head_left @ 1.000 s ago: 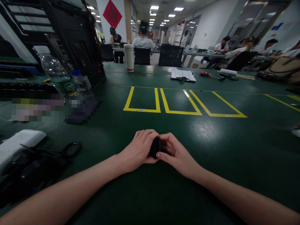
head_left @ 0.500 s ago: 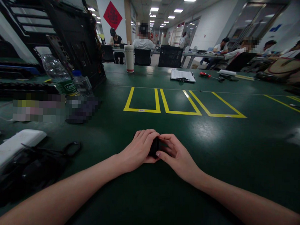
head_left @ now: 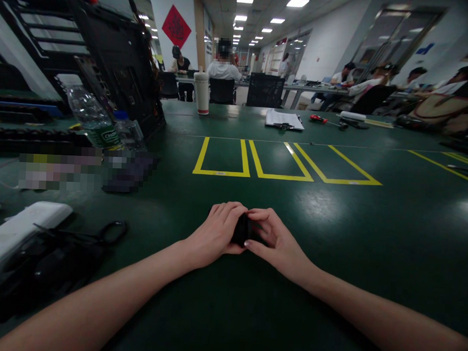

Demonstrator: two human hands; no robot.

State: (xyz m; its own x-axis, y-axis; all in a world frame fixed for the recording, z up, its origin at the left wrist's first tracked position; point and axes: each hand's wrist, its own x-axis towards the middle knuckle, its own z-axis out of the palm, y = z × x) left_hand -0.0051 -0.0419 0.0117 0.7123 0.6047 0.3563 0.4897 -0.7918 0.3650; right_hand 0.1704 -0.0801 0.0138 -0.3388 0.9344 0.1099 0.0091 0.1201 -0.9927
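Note:
A small black object (head_left: 241, 231) is held between my hands, low over the dark green table (head_left: 236, 310). Its kind is hard to make out, since my fingers cover most of it. My left hand (head_left: 218, 229) wraps over its top and left side, with the thumb underneath. From the right, my right hand (head_left: 273, 237) grips the object's end between the thumb below and the curled fingers above.
Yellow tape outlines (head_left: 282, 176) mark the table ahead. Beyond lie a clipboard (head_left: 285, 120), a screwdriver (head_left: 318, 118) and a white cup (head_left: 201, 94). At left are a bottle (head_left: 91, 112), a black frame (head_left: 126, 67), a white power strip (head_left: 26, 228) and black cables (head_left: 55, 263). People sit farther back.
The thumb and fingers of my right hand have shifted slightly at the end of the black object. My left hand stays in place. The view has moved a little.

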